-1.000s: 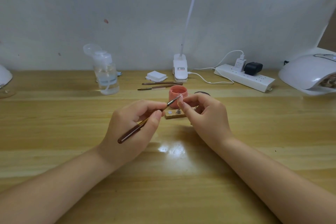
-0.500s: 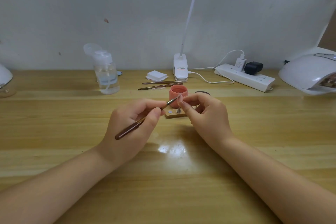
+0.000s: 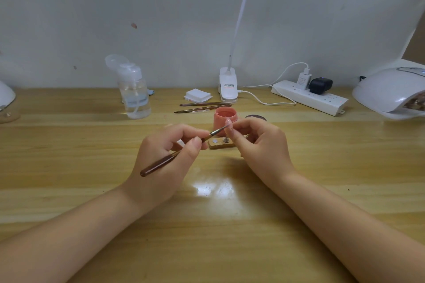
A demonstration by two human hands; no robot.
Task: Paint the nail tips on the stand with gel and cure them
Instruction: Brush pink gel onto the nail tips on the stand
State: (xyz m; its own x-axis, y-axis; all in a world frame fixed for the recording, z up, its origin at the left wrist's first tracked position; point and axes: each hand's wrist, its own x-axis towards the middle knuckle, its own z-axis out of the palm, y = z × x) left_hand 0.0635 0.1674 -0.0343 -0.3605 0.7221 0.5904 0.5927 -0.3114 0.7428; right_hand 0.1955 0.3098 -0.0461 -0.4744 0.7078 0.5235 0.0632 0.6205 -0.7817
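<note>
Two hands are busy mid-table. Left hand (image 3: 167,154) has a brush (image 3: 177,153) pinched between thumb and curled fingers like a pen, dark handle sticking out down-left, bristles up at a nail tip (image 3: 228,123). Right hand (image 3: 259,145) pinches that tip between thumb and forefinger, holding it up just over the stand (image 3: 221,144), other fingers curled underneath. Brush tip looks to be touching the nail, but it's tiny so I can't swear to it.

Stand is a small wooden block on the table (image 3: 69,167), right between the two hands, with a round metal disc and a little upright post showing on top. Directly behind it sits an open pink gel pot (image 3: 224,118), and a dark lid (image 3: 255,117) peeks out just behind the right hand's knuckles.

Further back: two spare brushes (image 3: 202,107) lying flat side by side, a stack of white pads (image 3: 197,95), a clip lamp (image 3: 228,86) with its white arm going up out of view, and a clear pump bottle (image 3: 135,94) off to the left. A power strip (image 3: 309,97) with two plugs runs along the wall on the right, and the white curing lamp (image 3: 391,92) sits at the far right edge, well apart from the stand.
</note>
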